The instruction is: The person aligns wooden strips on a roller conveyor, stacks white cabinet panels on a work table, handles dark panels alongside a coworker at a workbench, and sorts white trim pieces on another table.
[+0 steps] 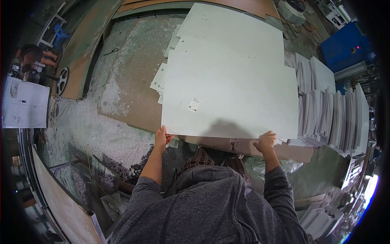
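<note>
White panel (231,85): positioned directly in front of the person, on top of other white boards (157,83) whose edges project at its left side; printed label (194,104) located on the panel near its left front area, with small dark print too small to read; left hand (163,139): gripping the near left corner, thumb on the upper face, fingers curled under the edge; right hand (267,141): closed on the near edge toward the right corner

Surroundings: brown board (140,97) lies beneath the boards, dusted with white powder; upright stacks of panels (325,118) stand close by on the right, limiting clearance on that side; blue cabinet (347,46) is beyond them, with a small red light (357,47); clear plastic sheeting (284,166) lies near the right forearm; at far left, a spoked handwheel (62,81), a white cabinet (24,103), a blue chair (61,35) and another person (34,57)
</note>
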Action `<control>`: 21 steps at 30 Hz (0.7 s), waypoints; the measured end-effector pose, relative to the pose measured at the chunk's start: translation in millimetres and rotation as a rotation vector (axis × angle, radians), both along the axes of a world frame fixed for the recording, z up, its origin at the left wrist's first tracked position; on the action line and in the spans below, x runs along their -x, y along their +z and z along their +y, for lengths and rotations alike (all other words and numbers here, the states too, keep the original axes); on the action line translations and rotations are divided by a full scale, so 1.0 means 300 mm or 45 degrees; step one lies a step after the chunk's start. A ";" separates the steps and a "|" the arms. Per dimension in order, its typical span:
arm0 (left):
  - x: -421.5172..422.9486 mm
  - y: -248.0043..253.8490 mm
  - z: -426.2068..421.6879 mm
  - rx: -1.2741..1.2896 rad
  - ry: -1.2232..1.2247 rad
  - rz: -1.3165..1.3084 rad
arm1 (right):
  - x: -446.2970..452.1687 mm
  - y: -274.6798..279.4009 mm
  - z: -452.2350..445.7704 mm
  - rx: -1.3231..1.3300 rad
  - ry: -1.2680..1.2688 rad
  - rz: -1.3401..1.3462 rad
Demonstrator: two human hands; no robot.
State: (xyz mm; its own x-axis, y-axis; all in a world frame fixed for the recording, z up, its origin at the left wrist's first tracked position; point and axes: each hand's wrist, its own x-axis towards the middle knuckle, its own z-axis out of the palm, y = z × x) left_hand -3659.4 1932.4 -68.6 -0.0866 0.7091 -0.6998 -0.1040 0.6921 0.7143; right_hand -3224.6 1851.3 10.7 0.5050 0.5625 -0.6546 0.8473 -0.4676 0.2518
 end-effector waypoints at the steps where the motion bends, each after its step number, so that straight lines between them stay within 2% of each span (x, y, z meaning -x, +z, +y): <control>1: 0.002 -0.004 0.000 -0.008 -0.007 -0.012 | 0.002 0.003 0.001 0.007 0.010 0.003; 21: -0.001 -0.003 -0.004 -0.015 -0.003 -0.013 | 0.004 0.007 0.000 0.025 0.021 0.000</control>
